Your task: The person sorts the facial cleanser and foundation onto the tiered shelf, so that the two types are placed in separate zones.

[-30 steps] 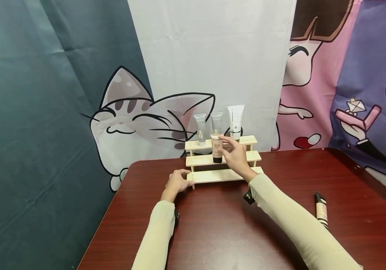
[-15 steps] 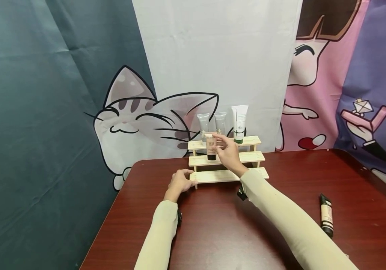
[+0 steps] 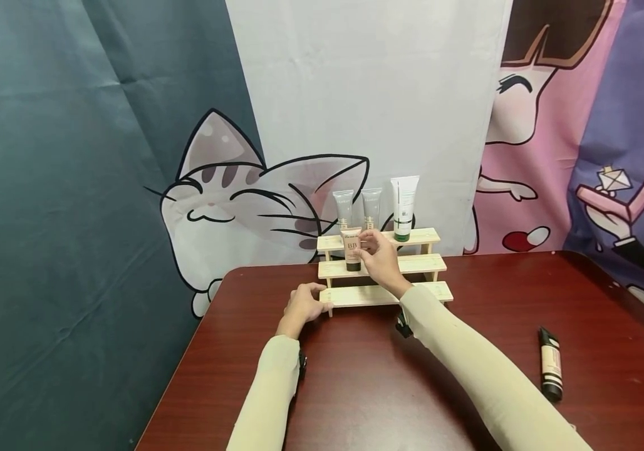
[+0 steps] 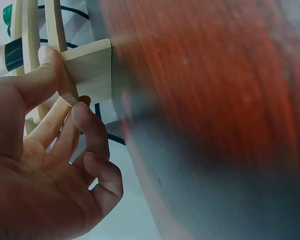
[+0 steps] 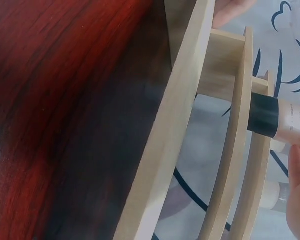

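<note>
A beige BB cream tube (image 3: 351, 249), black cap down, is upright at the left part of the middle tier of a wooden three-tier stand (image 3: 386, 294). My right hand (image 3: 381, 258) holds it from the right between thumb and fingers. In the right wrist view, the tube's black cap (image 5: 263, 114) appears to meet the middle board. My left hand (image 3: 302, 304) grips the left end of the lowest board. The left wrist view shows its thumb (image 4: 49, 67) on the board and fingers around the edge.
On the top tier stand two clear tubes (image 3: 343, 207) at the left and a white tube with a green cap (image 3: 404, 207) at the right. A beige-and-black tube (image 3: 550, 365) lies on the red-brown table (image 3: 350, 401). Behind hangs a printed cloth (image 3: 311, 75).
My right hand has brought the BB cream tube left along the middle tier, then slightly down to it. My left hand keeps its grip on the stand. The head view has shifted slightly.
</note>
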Demonstrator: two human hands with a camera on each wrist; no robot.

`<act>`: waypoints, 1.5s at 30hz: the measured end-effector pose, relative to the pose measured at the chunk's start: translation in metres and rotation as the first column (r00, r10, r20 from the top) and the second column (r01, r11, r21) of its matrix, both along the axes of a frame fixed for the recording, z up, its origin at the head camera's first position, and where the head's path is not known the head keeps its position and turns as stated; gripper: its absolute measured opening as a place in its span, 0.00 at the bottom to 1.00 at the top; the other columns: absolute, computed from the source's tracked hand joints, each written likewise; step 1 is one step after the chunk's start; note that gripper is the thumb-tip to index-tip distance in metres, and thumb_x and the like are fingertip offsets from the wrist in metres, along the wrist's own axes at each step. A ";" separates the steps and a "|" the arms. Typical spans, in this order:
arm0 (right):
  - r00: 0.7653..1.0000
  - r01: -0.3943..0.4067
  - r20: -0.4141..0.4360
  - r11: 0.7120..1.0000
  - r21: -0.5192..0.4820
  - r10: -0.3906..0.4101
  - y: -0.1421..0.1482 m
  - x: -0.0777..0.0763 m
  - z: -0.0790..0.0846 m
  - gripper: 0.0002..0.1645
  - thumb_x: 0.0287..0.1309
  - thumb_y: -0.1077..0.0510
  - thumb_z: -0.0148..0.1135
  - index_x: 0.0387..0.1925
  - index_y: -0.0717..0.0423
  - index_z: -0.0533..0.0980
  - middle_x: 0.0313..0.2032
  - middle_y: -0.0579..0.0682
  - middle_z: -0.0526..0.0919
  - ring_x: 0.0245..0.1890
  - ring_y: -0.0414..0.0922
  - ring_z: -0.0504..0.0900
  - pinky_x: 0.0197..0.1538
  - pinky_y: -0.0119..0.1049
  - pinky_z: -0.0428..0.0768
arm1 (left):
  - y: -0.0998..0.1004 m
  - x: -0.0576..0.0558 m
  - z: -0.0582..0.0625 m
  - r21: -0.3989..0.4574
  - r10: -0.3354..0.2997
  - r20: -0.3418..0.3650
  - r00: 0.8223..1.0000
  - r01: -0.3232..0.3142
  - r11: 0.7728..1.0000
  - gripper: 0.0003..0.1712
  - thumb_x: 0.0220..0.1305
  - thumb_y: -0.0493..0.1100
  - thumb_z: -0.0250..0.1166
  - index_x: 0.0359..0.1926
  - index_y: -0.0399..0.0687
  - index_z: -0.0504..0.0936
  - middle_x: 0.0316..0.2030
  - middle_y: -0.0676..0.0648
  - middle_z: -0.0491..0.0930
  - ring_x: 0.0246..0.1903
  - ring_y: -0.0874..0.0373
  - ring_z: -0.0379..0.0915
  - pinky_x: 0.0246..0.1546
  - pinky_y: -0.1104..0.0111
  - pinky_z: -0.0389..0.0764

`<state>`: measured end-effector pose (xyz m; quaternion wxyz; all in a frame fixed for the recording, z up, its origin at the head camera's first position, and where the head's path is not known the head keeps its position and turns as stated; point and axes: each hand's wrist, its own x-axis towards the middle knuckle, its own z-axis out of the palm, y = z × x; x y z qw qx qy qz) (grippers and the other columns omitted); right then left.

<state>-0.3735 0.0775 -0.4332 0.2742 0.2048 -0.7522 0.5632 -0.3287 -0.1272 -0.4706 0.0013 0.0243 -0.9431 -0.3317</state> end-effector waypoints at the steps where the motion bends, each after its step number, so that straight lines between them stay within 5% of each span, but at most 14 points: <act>1: 1.000 0.003 0.006 1.000 0.003 -0.003 0.001 0.000 0.000 0.18 0.54 0.74 0.68 0.47 0.65 0.74 0.46 0.63 0.84 0.45 0.56 0.86 0.46 0.43 0.83 | 0.000 0.000 0.000 0.000 -0.001 -0.003 1.000 0.001 1.000 0.28 0.50 0.54 0.79 0.55 0.64 0.84 0.58 0.43 0.78 0.57 0.40 0.72 0.47 0.47 0.75; 32: 0.997 0.019 0.075 0.998 0.061 -0.023 0.013 0.007 0.004 0.32 0.55 0.68 0.71 0.59 0.58 0.70 0.51 0.59 0.84 0.46 0.53 0.85 0.46 0.46 0.82 | 0.004 0.002 -0.001 0.003 -0.011 0.001 1.000 0.011 1.000 0.29 0.51 0.54 0.78 0.56 0.63 0.84 0.59 0.42 0.77 0.60 0.39 0.70 0.50 0.43 0.72; 37: 0.996 0.017 0.090 0.998 0.068 -0.023 0.019 0.014 0.010 0.32 0.54 0.68 0.71 0.60 0.59 0.70 0.53 0.61 0.82 0.49 0.60 0.83 0.51 0.54 0.80 | 0.002 0.001 0.000 -0.004 -0.013 0.009 1.000 0.013 1.000 0.29 0.52 0.52 0.78 0.57 0.63 0.83 0.61 0.41 0.76 0.60 0.38 0.70 0.51 0.42 0.72; 45: 0.987 -0.015 0.162 0.990 0.137 -0.008 0.036 0.034 0.022 0.31 0.57 0.64 0.71 0.63 0.60 0.73 0.53 0.61 0.83 0.47 0.56 0.85 0.46 0.49 0.83 | -0.001 0.000 0.000 -0.004 -0.009 0.015 1.000 0.009 1.000 0.29 0.53 0.53 0.78 0.58 0.65 0.83 0.63 0.41 0.75 0.61 0.39 0.70 0.51 0.42 0.72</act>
